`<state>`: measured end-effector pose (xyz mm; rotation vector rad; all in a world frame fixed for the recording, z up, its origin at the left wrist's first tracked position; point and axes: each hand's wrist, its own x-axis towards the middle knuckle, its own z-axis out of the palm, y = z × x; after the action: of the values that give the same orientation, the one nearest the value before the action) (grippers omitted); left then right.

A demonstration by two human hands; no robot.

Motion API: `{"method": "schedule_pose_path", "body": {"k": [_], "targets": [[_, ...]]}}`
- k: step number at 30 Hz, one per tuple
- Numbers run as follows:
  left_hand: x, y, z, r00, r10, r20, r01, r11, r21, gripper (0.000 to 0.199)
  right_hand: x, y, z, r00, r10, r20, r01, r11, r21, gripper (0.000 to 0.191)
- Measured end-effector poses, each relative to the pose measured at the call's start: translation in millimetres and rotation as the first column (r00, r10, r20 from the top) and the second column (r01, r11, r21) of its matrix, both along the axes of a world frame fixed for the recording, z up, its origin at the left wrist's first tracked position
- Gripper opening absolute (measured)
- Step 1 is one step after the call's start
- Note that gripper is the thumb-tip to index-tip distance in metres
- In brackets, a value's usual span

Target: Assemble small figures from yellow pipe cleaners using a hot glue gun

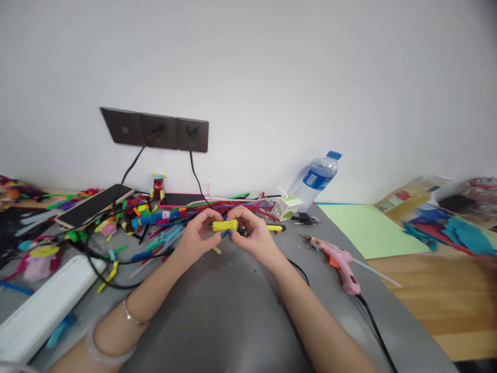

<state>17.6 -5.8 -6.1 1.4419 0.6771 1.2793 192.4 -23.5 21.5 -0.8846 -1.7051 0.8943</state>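
Observation:
Between my two hands, above the grey table (229,316), is a short yellow bundle (224,226) that looks like pipe cleaner pieces laid side by side. My left hand (200,230) pinches its left end with thumb and fingers. At the right end, the thumb and fingers of my right hand (250,230) close on the same bundle. Both thumbs meet near its lower edge, and the fingertips behind it are partly hidden. Just right of my right hand lies a yellow-handled tool (275,228), partly covered. A pink glue gun (344,264) rests farther right, its nozzle pointing left.
Loose pipe cleaners (194,207) and small fuzzy figures (158,186) crowd the back and left. A phone (95,206), white power strip (50,308) and black cables (90,256) lie at left. A carton (286,208), water bottle (318,178) and green paper (359,228) are at right.

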Motion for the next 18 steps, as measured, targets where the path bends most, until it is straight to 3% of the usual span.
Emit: {"method": "schedule_pose_path", "body": {"k": [18], "targets": [[-3.1,-1.6,3.0,0.999,0.016,-0.049,-0.011,0.994,0.107,0.017,-2.6,-1.0,-0.9,1.000,0.007,-0.021,-0.008,1.000,-0.007,0.016]]}}
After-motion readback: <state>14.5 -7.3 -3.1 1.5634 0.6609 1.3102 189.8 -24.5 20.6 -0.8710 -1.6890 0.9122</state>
